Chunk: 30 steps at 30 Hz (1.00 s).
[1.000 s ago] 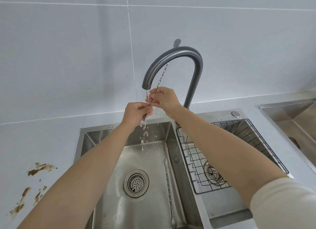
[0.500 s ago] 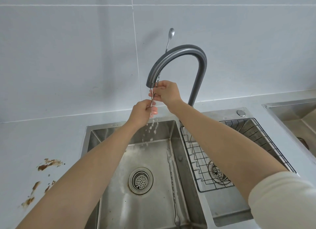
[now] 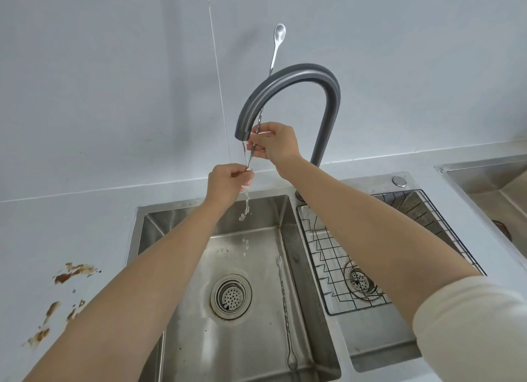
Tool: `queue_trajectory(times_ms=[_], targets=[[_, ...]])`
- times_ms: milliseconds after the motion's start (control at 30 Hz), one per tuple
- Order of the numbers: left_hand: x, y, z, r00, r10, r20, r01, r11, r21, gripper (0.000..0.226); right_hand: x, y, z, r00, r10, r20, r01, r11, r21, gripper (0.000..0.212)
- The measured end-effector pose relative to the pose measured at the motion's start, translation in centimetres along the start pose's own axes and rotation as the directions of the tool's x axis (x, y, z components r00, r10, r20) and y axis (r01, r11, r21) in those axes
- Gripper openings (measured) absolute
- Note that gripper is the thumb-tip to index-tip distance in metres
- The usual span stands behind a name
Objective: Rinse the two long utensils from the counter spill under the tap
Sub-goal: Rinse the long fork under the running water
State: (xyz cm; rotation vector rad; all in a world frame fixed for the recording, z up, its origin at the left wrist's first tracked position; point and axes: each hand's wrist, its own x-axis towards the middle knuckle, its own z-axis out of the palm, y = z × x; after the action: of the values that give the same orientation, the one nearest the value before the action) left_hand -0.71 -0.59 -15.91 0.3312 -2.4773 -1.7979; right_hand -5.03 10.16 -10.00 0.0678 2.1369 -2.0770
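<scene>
A long thin metal spoon [image 3: 276,47] stands nearly upright under the grey arched tap [image 3: 308,76], its bowl high above the arch. My right hand [image 3: 275,143] pinches its twisted shaft just beside the spout. My left hand [image 3: 228,180] grips the lower end below the spout. Water [image 3: 245,207] runs over the shaft and my left fingers into the left basin. A second long twisted utensil with a small fork end [image 3: 284,304] lies flat on the left basin floor, right of the drain.
The steel double sink [image 3: 182,207] has a round drain strainer [image 3: 231,296] in the left basin and a black wire rack [image 3: 342,256] over the right basin. Brown spill smears [image 3: 72,273] mark the counter at left. Another steel basin [image 3: 490,179] sits at far right.
The spoon has been drawn upward, so its bowl now rises well above the tap arch. My left hand has slid down to the shaft's lower end, and the two hands are further apart.
</scene>
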Motion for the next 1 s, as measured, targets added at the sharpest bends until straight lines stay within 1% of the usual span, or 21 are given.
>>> queue_trajectory(times_ms=[100, 167, 267, 333, 400, 467, 533, 600, 667, 767, 800, 900, 1000], targets=[[-0.5, -1.0, 0.1, 1.000, -0.028, -0.007, 0.028, 0.999, 0.036, 0.017, -0.5, 1.0, 0.3, 1.000, 0.026, 0.008, -0.026, 1.000, -0.005, 0.017], [-1.2, -1.7, 0.1, 0.998, -0.058, 0.038, 0.056, 0.997, 0.052, 0.016, -1.0, 1.8, 0.3, 0.998, 0.049, 0.028, -0.048, 0.999, -0.010, 0.014], [-2.8, -3.1, 0.5, 0.993, -0.095, 0.076, 0.089, 0.992, 0.085, 0.027, -2.0, 3.5, 0.3, 0.992, 0.101, 0.070, -0.099, 0.994, -0.040, 0.021], [-4.4, -4.4, 1.0, 0.989, -0.101, 0.111, 0.091, 0.992, 0.086, 0.031, -2.7, 4.9, 0.4, 0.985, 0.144, 0.093, -0.138, 0.988, -0.072, 0.022], [-6.1, -5.8, 1.5, 0.986, -0.102, 0.131, 0.090, 0.991, 0.098, 0.030, -3.5, 6.3, 0.4, 0.977, 0.186, 0.108, -0.173, 0.977, -0.123, 0.021], [-7.9, -7.1, 2.0, 0.983, -0.132, 0.126, 0.121, 0.989, 0.087, 0.027, -4.3, 7.8, 0.3, 0.967, 0.225, 0.121, -0.202, 0.963, -0.176, 0.023], [-9.6, -8.4, 2.5, 0.978, -0.152, 0.140, 0.133, 0.981, 0.138, 0.018, -5.3, 9.4, -0.1, 0.958, 0.264, 0.110, -0.231, 0.940, -0.250, 0.020], [-11.1, -9.8, 3.1, 0.963, -0.198, 0.183, 0.163, 0.968, 0.190, 0.016, -6.2, 11.3, -0.4, 0.949, 0.301, 0.089, -0.255, 0.906, -0.339, 0.020], [-12.4, -11.3, 3.5, 0.927, -0.287, 0.242, 0.240, 0.949, 0.205, 0.022, -7.0, 13.5, -0.6, 0.930, 0.360, 0.076, -0.300, 0.862, -0.410, 0.023], [-13.8, -13.6, 4.1, 0.837, -0.423, 0.346, 0.342, 0.899, 0.273, 0.029, -8.4, 17.2, -0.6, 0.872, 0.483, 0.074, -0.390, 0.779, -0.492, 0.014], [-14.2, -14.3, 4.3, 0.805, -0.458, 0.376, 0.355, 0.881, 0.314, 0.029, -8.8, 18.5, -0.5, 0.853, 0.516, 0.073, -0.410, 0.751, -0.518, 0.014], [-15.2, -16.6, 4.8, 0.728, -0.543, 0.420, 0.384, 0.829, 0.406, 0.028, -9.9, 22.6, -0.2, 0.808, 0.584, 0.074, -0.441, 0.684, -0.582, 0.029], [-15.6, -18.6, 5.4, 0.660, -0.616, 0.429, 0.414, 0.776, 0.477, 0.025, -10.4, 26.0, -0.2, 0.764, 0.643, 0.061, -0.473, 0.622, -0.624, 0.030]])
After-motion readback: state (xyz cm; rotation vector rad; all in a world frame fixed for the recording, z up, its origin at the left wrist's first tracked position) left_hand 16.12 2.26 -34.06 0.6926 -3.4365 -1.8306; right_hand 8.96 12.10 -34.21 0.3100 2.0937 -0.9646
